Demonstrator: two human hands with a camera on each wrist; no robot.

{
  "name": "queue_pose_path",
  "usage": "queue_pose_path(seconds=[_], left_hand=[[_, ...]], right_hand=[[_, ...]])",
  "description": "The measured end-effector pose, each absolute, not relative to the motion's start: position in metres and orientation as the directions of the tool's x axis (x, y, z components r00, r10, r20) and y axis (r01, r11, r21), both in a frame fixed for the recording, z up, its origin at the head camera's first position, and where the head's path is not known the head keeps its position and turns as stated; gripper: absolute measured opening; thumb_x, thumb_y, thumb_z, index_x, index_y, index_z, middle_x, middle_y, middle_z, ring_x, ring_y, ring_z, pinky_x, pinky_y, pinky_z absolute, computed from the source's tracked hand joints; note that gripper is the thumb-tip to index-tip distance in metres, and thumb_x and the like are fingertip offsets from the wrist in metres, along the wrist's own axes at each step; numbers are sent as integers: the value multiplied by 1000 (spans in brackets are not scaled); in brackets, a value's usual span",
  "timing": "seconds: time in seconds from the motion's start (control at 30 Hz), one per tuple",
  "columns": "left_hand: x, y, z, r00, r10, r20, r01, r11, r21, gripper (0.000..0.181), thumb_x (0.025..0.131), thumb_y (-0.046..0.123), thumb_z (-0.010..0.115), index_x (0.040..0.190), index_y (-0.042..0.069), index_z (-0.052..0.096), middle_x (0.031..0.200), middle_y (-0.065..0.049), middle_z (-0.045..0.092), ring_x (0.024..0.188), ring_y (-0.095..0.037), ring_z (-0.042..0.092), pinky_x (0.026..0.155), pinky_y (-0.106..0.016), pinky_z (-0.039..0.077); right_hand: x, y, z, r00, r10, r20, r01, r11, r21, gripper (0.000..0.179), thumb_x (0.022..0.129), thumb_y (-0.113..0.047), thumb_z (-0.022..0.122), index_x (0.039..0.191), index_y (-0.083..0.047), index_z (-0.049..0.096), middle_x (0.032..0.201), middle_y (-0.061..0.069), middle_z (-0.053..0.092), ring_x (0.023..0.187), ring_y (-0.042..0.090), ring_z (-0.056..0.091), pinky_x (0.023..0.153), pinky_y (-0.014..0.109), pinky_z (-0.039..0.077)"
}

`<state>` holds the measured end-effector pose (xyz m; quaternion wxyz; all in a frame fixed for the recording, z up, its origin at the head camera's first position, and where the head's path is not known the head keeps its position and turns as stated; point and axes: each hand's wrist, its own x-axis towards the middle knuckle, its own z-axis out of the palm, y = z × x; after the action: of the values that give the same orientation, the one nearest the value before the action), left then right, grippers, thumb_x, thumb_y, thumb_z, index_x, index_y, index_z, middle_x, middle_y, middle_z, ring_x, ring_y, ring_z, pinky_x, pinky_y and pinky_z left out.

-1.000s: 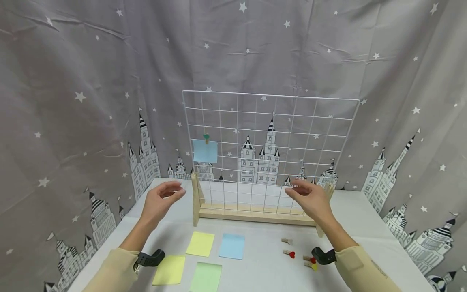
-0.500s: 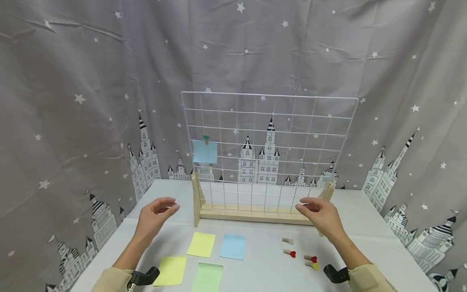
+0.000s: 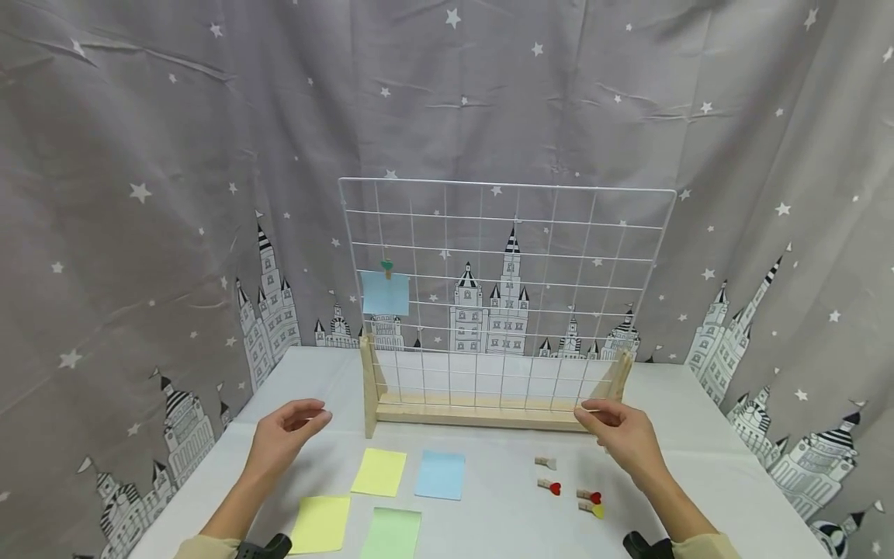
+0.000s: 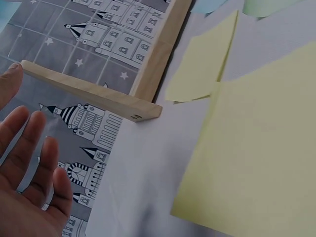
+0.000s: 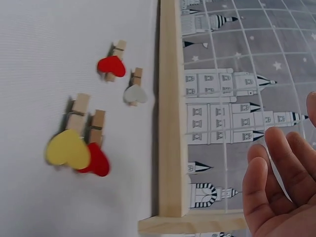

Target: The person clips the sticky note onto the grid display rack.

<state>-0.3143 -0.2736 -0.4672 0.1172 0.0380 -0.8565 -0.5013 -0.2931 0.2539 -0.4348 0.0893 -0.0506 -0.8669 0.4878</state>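
My left hand [image 3: 281, 441] hovers over the left of the table, fingers loosely bent and holding nothing. Nearest to it lie two yellow sticky notes [image 3: 379, 471], with a blue sticky note [image 3: 439, 475] and a green sticky note [image 3: 392, 534] beside them. On the other side my right hand [image 3: 626, 441], also holding nothing, is above small clothespins with hearts: a yellow one [image 5: 68, 149], a white one [image 5: 135, 94] and two red ones [image 5: 111, 66]. A blue note [image 3: 385, 293] hangs on the wire grid [image 3: 517, 189], under a clothespin with a green heart [image 3: 387, 268].
The grid stands upright in a wooden base [image 3: 475, 415] at the back of the white table [image 3: 503, 481]. Its left wooden foot [image 4: 94, 91] shows close to my left hand. Behind it hangs a grey curtain [image 3: 559, 101] with stars and castles.
Both hands have come down and back toward me from in front of the grid, moving farther apart. The view has shifted slightly. Notes and clothespins lie as before.
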Motion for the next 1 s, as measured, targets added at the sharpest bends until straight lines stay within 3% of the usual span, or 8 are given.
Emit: queue_pose_path(seconds=[0.6, 0.83, 1.0], left_hand=[[-300, -279, -496, -988, -154, 32, -41, 450, 892, 62, 90, 53, 76, 134, 11, 65, 124, -3, 73, 102, 1, 63, 85, -24, 50], [-296, -278, -503, -989, -150, 0, -64, 424, 903, 54, 92, 42, 78, 133, 9, 65, 119, -4, 75, 96, -5, 65, 76, -28, 53], [-293, -279, -510, -987, -157, -44, -109, 434, 894, 53, 92, 40, 78, 133, 8, 65, 118, -5, 75, 92, -8, 65, 71, -28, 52]], right_hand=[[-282, 268, -461, -976, 219, -24, 110, 389, -915, 52, 94, -42, 76, 129, -4, 69, 107, 4, 78, 90, 12, 68, 73, 27, 56], [-281, 270, -471, -975, 215, -46, 123, 359, -925, 64, 89, -49, 78, 132, -2, 67, 105, 2, 78, 89, 12, 68, 70, 28, 55], [-279, 273, -479, -973, 221, -62, 136, 338, -931, 60, 89, -45, 79, 129, -2, 69, 103, 1, 78, 88, 12, 68, 70, 28, 54]])
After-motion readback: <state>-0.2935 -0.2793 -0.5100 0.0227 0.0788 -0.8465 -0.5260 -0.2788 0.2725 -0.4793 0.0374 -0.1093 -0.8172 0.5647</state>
